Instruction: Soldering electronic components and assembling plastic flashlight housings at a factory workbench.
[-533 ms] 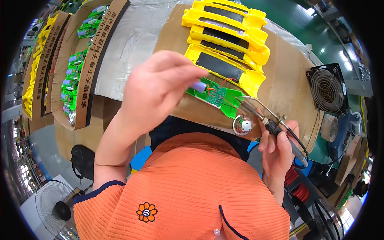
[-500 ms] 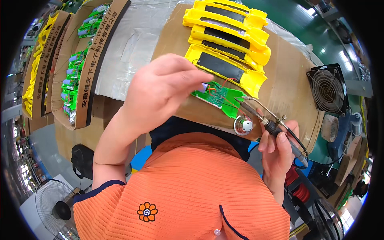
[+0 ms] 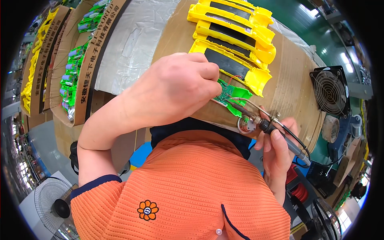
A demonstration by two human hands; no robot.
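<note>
My left hand (image 3: 180, 86) is closed over the left end of a green circuit board (image 3: 228, 93), seated in a bright green plastic holder (image 3: 240, 110). Whatever its fingertips pinch is hidden behind the knuckles. In my right hand (image 3: 278, 150) is a soldering iron (image 3: 267, 127) with a thin metal feed tube along it. Its tip points left, at the board. A thin red wire shows at the board's far edge. Partly behind the iron lies a small round part (image 3: 245, 125) with a white centre. Just beyond the board sits a yellow plastic shell (image 3: 258, 80) with a black pad.
More yellow shells (image 3: 240, 24) line up on the cardboard-covered table (image 3: 288, 80). A black fan (image 3: 330, 90) with a wire guard stands at the right. Cartons at the far left hold green assemblies (image 3: 71, 78) and yellow parts (image 3: 34, 68). A white fan (image 3: 60, 208) is at lower left.
My left hand has moved right and down over the board, covering the purple cylinder seen there before. The soldering iron has shifted slightly left, and its tip is nearer the board's middle.
</note>
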